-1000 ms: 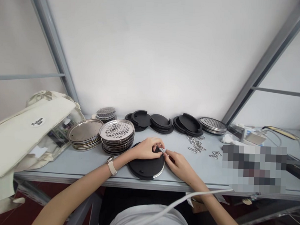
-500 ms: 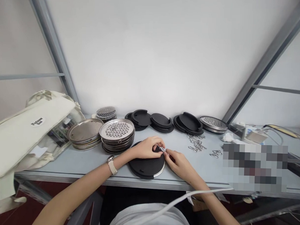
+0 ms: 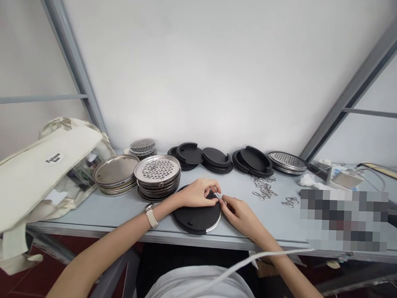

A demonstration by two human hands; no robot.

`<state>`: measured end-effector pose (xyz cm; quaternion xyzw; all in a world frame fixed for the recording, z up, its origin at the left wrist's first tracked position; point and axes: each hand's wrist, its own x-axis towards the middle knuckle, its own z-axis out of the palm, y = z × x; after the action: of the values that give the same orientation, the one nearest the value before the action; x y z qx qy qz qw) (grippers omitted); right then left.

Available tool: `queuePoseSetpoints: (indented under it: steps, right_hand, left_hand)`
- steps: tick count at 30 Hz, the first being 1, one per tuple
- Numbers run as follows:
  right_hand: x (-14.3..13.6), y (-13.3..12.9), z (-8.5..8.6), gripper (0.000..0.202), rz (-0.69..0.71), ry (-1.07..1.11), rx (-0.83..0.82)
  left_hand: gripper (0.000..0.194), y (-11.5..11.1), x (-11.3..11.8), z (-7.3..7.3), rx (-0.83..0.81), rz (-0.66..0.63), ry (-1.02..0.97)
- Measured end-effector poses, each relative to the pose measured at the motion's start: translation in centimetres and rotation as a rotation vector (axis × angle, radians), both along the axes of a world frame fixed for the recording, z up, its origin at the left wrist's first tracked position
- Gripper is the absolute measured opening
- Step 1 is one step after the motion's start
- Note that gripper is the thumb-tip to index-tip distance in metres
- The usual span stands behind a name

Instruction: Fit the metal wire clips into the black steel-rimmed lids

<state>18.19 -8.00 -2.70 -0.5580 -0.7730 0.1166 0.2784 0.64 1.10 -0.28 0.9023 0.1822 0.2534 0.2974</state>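
My left hand [image 3: 201, 194] is closed in a pinch above a round black disc [image 3: 201, 219] near the table's front edge. Between its fingertips and those of my right hand [image 3: 239, 212] is a small silvery piece [image 3: 218, 195], too small to make out fully. My right hand pinches it from the right side, by the disc's rim. A shiny metal edge shows along the lower right of the disc. Part of the disc is hidden under my left hand. To the left stands a stack of metal grater discs [image 3: 158, 169].
Plain metal discs [image 3: 115, 168] are stacked at left beside a cream bag [image 3: 41, 169]. Along the wall lie black round holders [image 3: 216, 157] and perforated metal discs [image 3: 287, 161]. Small wire clips [image 3: 264, 188] are scattered at right. A white cable [image 3: 246, 258] crosses in front.
The whole view has shifted slightly, so things appear a little further right. Both hands keep their pinch on the small silvery piece over the black disc.
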Motion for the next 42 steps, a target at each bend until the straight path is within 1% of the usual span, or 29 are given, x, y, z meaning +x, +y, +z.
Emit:
queuePoseSetpoints:
  steps: [9, 28, 42]
  right_hand:
    - [-0.02, -0.04, 0.10, 0.030, 0.001, -0.014, 0.004]
    - [0.00, 0.00, 0.09, 0.029, 0.009, -0.011, 0.005]
    - [-0.06, -0.12, 0.28, 0.029, 0.020, 0.002, -0.002]
  left_hand:
    - [0.022, -0.24, -0.07, 0.28, -0.048, -0.002, 0.019]
    - [0.021, -0.34, -0.06, 0.52, -0.020, -0.017, 0.020]
    - [0.022, -0.37, -0.08, 0.48, 0.003, 0.010, 0.041]
